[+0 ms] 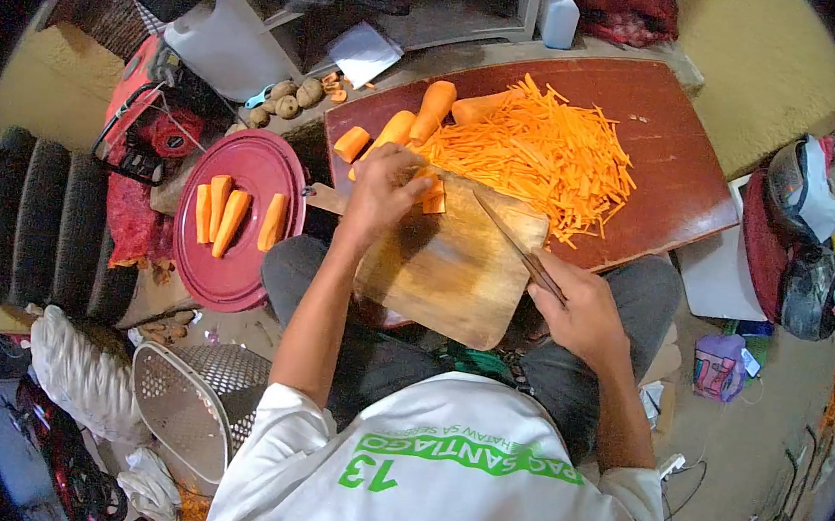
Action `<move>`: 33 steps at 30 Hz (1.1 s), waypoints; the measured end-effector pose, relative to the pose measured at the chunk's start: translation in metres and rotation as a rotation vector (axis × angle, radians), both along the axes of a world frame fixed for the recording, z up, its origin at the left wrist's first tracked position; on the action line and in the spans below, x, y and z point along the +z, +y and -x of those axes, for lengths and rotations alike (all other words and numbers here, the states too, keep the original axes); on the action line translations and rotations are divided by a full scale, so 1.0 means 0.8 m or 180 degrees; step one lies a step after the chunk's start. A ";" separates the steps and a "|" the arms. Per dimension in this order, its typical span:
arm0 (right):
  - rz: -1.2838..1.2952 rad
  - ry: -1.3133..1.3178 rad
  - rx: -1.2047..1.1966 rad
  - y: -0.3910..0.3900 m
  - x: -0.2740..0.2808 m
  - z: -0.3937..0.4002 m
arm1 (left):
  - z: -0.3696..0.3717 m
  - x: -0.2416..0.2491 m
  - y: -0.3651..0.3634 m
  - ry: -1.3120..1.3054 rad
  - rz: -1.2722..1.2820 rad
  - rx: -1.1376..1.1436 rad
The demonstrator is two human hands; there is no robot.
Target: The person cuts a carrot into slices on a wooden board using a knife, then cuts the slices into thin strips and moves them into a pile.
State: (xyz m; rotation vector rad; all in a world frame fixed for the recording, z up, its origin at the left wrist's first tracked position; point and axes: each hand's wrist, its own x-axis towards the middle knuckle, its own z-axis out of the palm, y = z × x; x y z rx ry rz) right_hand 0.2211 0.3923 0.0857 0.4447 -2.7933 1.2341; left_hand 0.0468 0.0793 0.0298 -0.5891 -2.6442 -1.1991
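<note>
A dark red tray [679, 155] carries a wide heap of carrot strips [539, 152] and, at its left end, some carrot chunks [421, 115]. Just left of it a round red plate [235, 273] holds four peeled carrot pieces [233, 215]. A wooden board [446, 273] rests on the person's lap, touching the tray's near edge. The left hand [382, 189] presses curled fingers down on a carrot slab [434, 198] at the board's far corner. The right hand [583, 312] is closed round the handle of a knife [510, 237], whose blade slants toward the slab
</note>
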 end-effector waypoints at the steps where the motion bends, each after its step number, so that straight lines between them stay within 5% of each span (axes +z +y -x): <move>1: 0.0303 -0.0641 -0.0049 -0.006 0.019 -0.007 | -0.003 -0.007 -0.019 -0.0047 0.0032 0.0048; 3: 0.0706 -0.0795 -0.0106 -0.014 0.011 -0.022 | -0.014 -0.006 -0.041 -0.0492 0.0246 0.0176; 6: 0.0876 -0.0883 -0.0140 -0.026 -0.008 -0.035 | -0.037 0.000 -0.029 0.0467 0.0998 0.0042; 15: 0.0751 -0.0889 -0.0163 -0.031 -0.012 -0.041 | 0.009 -0.008 -0.001 -0.0582 0.0687 -0.0117; 24: 0.0836 -0.1049 -0.0288 -0.031 -0.018 -0.045 | 0.029 -0.007 -0.001 -0.0670 0.0752 -0.0213; 33: 0.0831 -0.0747 -0.0265 -0.034 -0.018 -0.049 | -0.036 0.029 0.008 0.0238 0.0367 -0.0045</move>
